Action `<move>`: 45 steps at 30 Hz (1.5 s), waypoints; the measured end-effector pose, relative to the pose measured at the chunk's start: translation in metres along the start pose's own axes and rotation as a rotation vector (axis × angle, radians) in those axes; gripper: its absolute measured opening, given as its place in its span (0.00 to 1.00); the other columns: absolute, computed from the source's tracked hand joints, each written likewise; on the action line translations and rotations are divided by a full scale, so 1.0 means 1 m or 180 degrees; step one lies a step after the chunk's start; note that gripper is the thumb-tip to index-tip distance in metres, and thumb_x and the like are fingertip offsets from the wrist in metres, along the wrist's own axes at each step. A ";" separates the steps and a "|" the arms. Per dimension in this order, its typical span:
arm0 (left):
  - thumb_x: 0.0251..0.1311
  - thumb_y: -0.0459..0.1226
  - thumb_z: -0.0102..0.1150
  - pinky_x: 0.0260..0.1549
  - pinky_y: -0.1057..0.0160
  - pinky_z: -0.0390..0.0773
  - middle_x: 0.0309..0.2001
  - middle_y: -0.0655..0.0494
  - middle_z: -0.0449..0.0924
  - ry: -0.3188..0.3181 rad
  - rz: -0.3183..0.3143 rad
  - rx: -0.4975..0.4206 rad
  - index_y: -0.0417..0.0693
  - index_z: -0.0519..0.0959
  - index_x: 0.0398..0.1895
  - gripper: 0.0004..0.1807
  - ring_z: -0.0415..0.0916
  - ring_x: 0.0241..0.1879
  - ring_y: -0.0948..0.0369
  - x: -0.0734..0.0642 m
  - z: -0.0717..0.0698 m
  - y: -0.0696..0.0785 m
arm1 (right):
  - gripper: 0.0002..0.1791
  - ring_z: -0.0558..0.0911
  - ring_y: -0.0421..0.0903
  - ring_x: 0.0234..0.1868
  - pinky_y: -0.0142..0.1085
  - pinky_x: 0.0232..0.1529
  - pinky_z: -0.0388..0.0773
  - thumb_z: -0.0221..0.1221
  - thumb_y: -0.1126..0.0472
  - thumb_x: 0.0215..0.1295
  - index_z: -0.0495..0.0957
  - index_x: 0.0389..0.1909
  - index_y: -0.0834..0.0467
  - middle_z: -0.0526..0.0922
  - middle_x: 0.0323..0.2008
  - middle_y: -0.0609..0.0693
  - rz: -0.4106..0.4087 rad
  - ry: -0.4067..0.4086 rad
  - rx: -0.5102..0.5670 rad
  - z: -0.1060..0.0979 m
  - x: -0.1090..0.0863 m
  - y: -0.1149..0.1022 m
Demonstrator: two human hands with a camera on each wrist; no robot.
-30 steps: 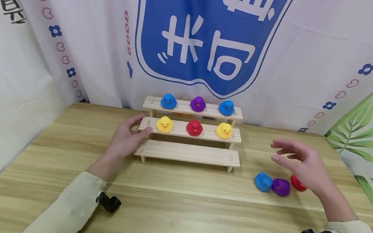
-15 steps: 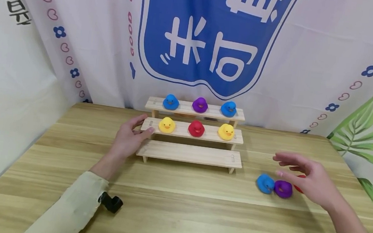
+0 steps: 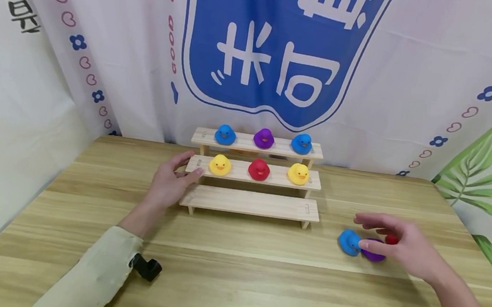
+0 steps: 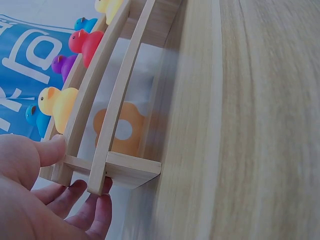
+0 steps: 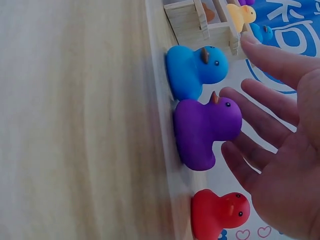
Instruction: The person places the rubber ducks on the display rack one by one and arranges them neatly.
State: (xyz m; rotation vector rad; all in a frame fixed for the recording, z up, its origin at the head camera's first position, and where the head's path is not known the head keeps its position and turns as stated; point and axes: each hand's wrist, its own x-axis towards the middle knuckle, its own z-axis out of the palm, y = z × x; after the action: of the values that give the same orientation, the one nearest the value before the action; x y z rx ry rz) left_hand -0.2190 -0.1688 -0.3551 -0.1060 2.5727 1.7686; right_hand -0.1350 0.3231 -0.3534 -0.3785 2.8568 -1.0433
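A three-step wooden stand (image 3: 250,202) is at the back of the table. My left hand (image 3: 168,183) grips its left end, thumb on top of the middle step and fingers around the side. On the table to the right sit a blue rubber duck (image 3: 348,242), a purple rubber duck (image 5: 195,135) and a red rubber duck (image 5: 220,214). Over them hovers my right hand (image 3: 407,245), fingers spread and holding nothing. It partly hides the purple and red ducks in the head view. The blue and purple ducks touch.
Along the top step stand a blue duck (image 3: 225,135), a purple duck (image 3: 263,139) and another blue duck (image 3: 302,144). The middle step carries a yellow duck (image 3: 220,165), a red duck (image 3: 259,170) and a second yellow duck (image 3: 299,174). A printed curtain (image 3: 138,62) hangs behind.
My right hand has come down towards the ducks on the table and now covers more of the purple one. The left hand keeps its grip on the stand.
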 end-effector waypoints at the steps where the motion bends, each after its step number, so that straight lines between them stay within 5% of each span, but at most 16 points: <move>1: 0.67 0.46 0.60 0.48 0.62 0.81 0.73 0.51 0.62 0.0004 -0.0005 0.0006 0.57 0.59 0.76 0.37 0.75 0.56 0.51 0.000 0.000 0.000 | 0.29 0.80 0.43 0.56 0.30 0.50 0.78 0.67 0.45 0.61 0.75 0.63 0.45 0.81 0.58 0.43 -0.0002 -0.0014 0.0011 0.001 0.000 0.001; 18: 0.66 0.46 0.61 0.46 0.64 0.81 0.73 0.51 0.62 0.0017 -0.0008 -0.0037 0.57 0.59 0.76 0.37 0.76 0.56 0.51 0.001 0.000 -0.002 | 0.29 0.76 0.56 0.58 0.29 0.47 0.77 0.69 0.46 0.58 0.76 0.61 0.47 0.78 0.61 0.53 0.0034 -0.0255 0.0142 0.006 -0.001 0.002; 37: 0.66 0.47 0.61 0.49 0.61 0.80 0.73 0.52 0.63 0.0046 -0.0011 0.0042 0.59 0.60 0.76 0.36 0.75 0.56 0.50 0.001 0.000 0.000 | 0.23 0.77 0.43 0.55 0.27 0.49 0.75 0.69 0.43 0.58 0.80 0.55 0.38 0.82 0.57 0.48 -0.0058 -0.0068 -0.0113 0.014 0.000 0.004; 45: 0.66 0.48 0.61 0.52 0.59 0.79 0.73 0.52 0.62 0.0030 -0.0029 0.0046 0.60 0.60 0.76 0.36 0.75 0.56 0.51 0.001 0.000 0.000 | 0.24 0.77 0.52 0.58 0.27 0.48 0.75 0.70 0.44 0.56 0.80 0.55 0.39 0.81 0.58 0.52 -0.0048 -0.0126 -0.0065 0.015 0.002 0.003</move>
State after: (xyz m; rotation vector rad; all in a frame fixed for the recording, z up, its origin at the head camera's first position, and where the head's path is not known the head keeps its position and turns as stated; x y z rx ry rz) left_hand -0.2200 -0.1689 -0.3552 -0.1256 2.5866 1.7506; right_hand -0.1347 0.3154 -0.3673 -0.4181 2.8360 -0.9981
